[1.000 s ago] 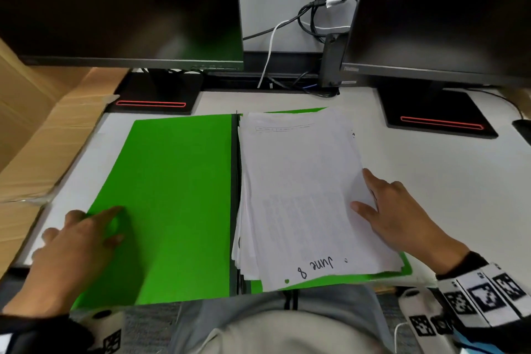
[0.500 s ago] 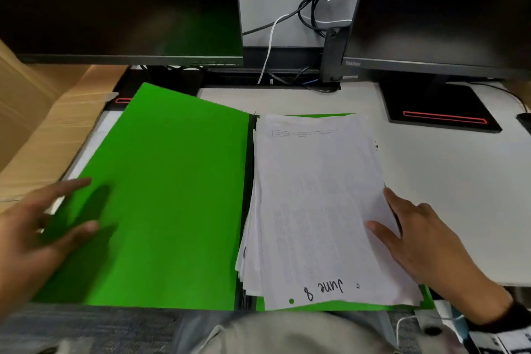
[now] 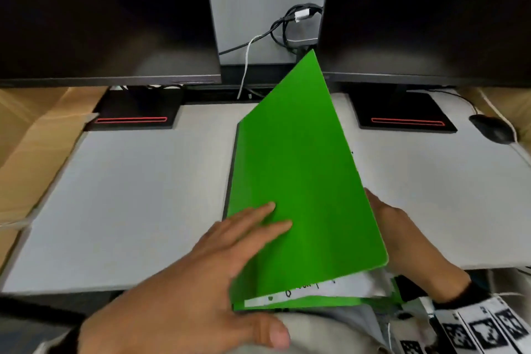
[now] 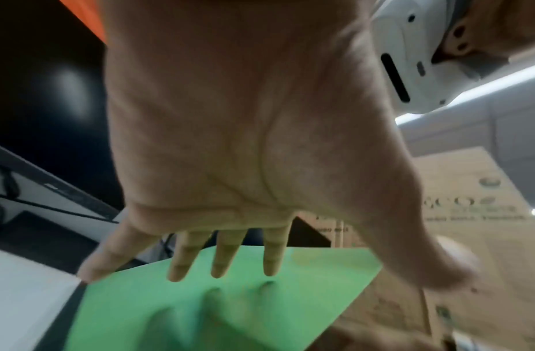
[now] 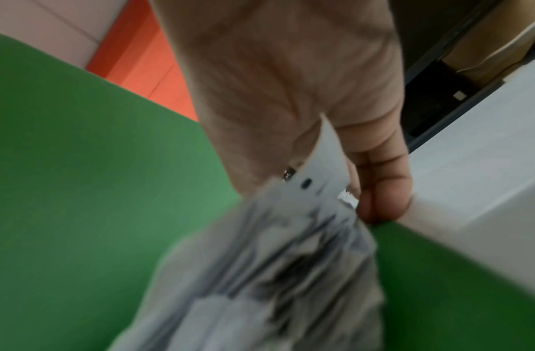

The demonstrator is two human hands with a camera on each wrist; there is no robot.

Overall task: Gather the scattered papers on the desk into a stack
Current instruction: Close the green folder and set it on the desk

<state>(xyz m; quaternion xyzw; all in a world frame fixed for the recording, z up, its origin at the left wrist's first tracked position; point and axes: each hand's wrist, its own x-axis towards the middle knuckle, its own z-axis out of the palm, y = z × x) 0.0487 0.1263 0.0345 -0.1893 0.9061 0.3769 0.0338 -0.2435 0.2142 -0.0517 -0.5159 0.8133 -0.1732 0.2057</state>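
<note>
Swung over since a second ago, the green folder cover [image 3: 298, 187] now tilts above the papers [image 3: 319, 289]. Left hand [image 3: 201, 273] presses it with flat, released fingers. Right hand [image 3: 402, 238], beneath the cover, pinches the papers' edge. Both lie on the counter [image 3: 129, 195], before two monitors [image 3: 109, 14].

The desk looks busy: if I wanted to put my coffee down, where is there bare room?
Bare desk lies left of the green folder, bordered by the cardboard box and the left monitor base. A smaller patch lies right of the folder, before the right monitor base and mouse. The middle is crowded: both hands, folder and papers.
</note>
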